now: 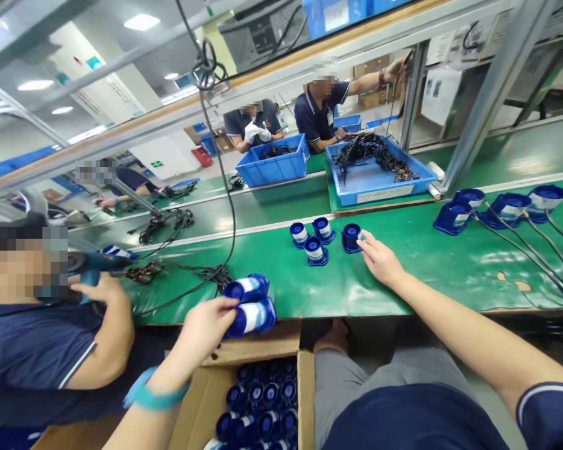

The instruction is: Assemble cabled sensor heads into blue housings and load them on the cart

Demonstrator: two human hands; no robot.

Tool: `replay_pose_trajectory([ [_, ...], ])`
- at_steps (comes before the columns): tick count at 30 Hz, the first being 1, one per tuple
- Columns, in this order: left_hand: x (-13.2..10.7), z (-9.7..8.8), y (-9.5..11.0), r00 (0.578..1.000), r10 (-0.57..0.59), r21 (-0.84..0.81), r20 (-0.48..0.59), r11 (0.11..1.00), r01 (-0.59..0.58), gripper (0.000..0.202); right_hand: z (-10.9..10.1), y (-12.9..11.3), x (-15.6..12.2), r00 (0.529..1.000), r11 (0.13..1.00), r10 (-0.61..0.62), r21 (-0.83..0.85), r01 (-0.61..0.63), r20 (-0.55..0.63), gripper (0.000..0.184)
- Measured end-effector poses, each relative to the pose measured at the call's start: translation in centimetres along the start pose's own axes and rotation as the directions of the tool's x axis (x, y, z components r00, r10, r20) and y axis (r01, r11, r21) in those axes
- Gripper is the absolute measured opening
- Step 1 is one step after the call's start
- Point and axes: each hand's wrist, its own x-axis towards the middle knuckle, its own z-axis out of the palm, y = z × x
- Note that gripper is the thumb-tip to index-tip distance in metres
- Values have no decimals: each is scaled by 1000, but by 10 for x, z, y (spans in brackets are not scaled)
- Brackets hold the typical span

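Two blue plastic housings with white labels are pinched side by side in my left hand, above the front edge of the green bench. My right hand reaches across the bench, its fingertips closed on the side of another blue housing that stands on the green surface. Left of it stands a group of three labelled blue housings. Below my left hand an open cardboard box holds many more blue housings in rows.
Blue housings with cables stand at the right. Blue bins of black cables are behind the bench. A black cable hangs down in front. At the left a co-worker holds a power tool near bundled cables.
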Motion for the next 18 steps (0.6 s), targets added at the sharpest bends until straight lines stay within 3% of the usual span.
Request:
replay_pose_trajectory([
  [2,56,9,51,990,137,103,27,985,-140,29,8,7,-6,998,998,60,-19,-60,25,41],
  [4,100,26,90,974,222,142,36,964,-225,25,14,14,-9,988,988,148,-43,-146,49,42],
  [7,146,49,125,954,297,140,53,943,-301,22,21,22,-8,977,978,201,-68,-196,68,39],
  [10,174,59,144,946,320,110,49,940,-324,27,23,28,-7,986,985,157,-78,-153,52,32],
  [13,179,58,147,955,295,62,18,953,-296,36,19,33,-7,994,993,108,-53,-107,15,27],
  [15,167,55,132,953,299,38,-53,954,-297,43,15,38,-5,995,994,101,-37,-100,21,26],
  [17,132,53,100,927,336,21,-165,941,-337,46,11,45,-2,991,991,128,-40,-126,45,27],
  [18,103,52,78,919,332,11,-211,941,-337,46,10,50,-1,987,988,149,-47,-146,54,28],
])
